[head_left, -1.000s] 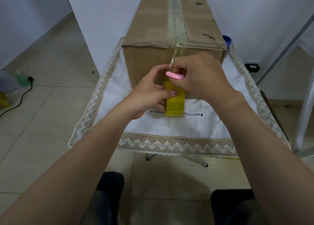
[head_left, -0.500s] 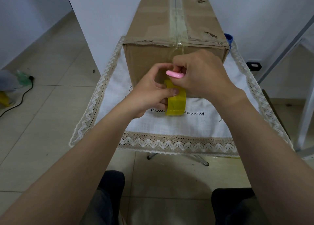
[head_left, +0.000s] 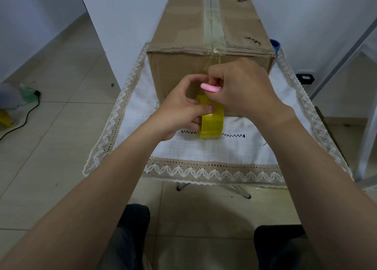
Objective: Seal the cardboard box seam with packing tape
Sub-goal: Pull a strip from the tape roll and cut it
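Your left hand [head_left: 179,110] grips the yellow tape roll [head_left: 211,120], thumb pressed on its outer face and fingers curled through the core, holding it upright just above the white cloth [head_left: 234,153]. Your right hand [head_left: 242,90] is closed around a pink cutter [head_left: 210,88], directly above the roll and touching the left fingertips. Behind both hands stands the box [head_left: 183,45]; a clear tape strip [head_left: 214,28] runs along its top seam and down over the near edge toward your right fingers.
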Demonstrator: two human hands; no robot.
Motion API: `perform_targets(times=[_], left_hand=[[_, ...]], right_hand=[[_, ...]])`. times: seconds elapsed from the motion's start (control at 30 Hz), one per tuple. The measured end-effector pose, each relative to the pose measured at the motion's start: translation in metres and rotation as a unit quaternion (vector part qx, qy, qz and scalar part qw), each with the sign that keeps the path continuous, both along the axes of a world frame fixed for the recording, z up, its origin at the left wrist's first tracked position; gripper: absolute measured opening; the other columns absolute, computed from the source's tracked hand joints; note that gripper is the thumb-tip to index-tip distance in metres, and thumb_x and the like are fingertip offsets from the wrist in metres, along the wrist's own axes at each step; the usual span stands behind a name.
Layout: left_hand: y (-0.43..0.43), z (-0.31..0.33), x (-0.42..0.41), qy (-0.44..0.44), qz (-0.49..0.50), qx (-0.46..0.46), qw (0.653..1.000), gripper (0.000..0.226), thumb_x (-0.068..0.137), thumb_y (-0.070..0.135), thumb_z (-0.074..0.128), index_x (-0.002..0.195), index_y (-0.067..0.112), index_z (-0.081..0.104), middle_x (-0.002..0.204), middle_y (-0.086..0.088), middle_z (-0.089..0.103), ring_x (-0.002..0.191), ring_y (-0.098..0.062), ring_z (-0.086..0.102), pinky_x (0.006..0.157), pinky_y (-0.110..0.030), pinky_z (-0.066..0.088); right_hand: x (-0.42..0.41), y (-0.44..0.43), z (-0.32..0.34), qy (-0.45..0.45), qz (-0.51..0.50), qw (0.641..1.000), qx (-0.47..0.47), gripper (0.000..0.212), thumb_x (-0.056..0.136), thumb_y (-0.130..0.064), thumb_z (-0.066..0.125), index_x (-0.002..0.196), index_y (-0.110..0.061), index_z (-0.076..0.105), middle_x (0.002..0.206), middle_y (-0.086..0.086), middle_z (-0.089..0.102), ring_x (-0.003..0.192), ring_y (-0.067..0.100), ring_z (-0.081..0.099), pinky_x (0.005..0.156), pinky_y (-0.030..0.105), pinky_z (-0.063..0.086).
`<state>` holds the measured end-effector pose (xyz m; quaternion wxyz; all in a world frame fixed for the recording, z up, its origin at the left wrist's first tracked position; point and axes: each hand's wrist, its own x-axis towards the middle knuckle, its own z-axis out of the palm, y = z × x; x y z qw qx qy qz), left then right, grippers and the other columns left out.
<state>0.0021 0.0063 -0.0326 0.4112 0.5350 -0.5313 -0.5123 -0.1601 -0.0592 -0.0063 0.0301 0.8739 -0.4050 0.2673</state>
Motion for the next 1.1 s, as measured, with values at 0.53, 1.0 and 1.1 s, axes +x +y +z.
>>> perform_targets(times=[0.53, 1.0, 1.1], left_hand=[[0.001, 0.000, 0.000, -0.016, 0.007, 0.001, 1.000, 0.058, 0.095, 0.006, 0.075, 0.135, 0.037, 0.047, 0.109, -0.035, 0.071, 0.088, -0.048, 0.075, 0.071, -0.048, 0.065], [-0.001, -0.001, 0.000, -0.018, 0.013, 0.001, 1.000, 0.061, 0.094, 0.005, 0.075, 0.138, 0.036, 0.046, 0.110, -0.035, 0.070, 0.081, -0.036, 0.072, 0.074, -0.055, 0.064], [-0.001, -0.001, 0.001, -0.016, 0.013, 0.002, 1.000, 0.061, 0.094, 0.005, 0.075, 0.137, 0.036, 0.047, 0.110, -0.035, 0.071, 0.079, -0.034, 0.072, 0.068, -0.046, 0.065]], right_hand=[[0.004, -0.003, -0.006, -0.004, 0.003, 1.000, -0.007, 0.025, 0.089, -0.043, 0.068, 0.080, -0.020, 0.063, 0.069, -0.003, 0.058, 0.070, 0.026, 0.055, 0.059, 0.031, 0.033], [-0.010, -0.005, -0.005, -0.005, 0.022, 1.000, -0.008, 0.029, 0.086, -0.045, 0.064, 0.074, -0.019, 0.059, 0.061, -0.005, 0.050, 0.063, 0.023, 0.051, 0.054, 0.036, 0.043], [-0.011, -0.005, -0.004, -0.006, 0.021, 1.000, -0.014, 0.030, 0.086, -0.044, 0.065, 0.074, -0.017, 0.059, 0.060, -0.005, 0.049, 0.063, 0.024, 0.050, 0.053, 0.036, 0.044]])
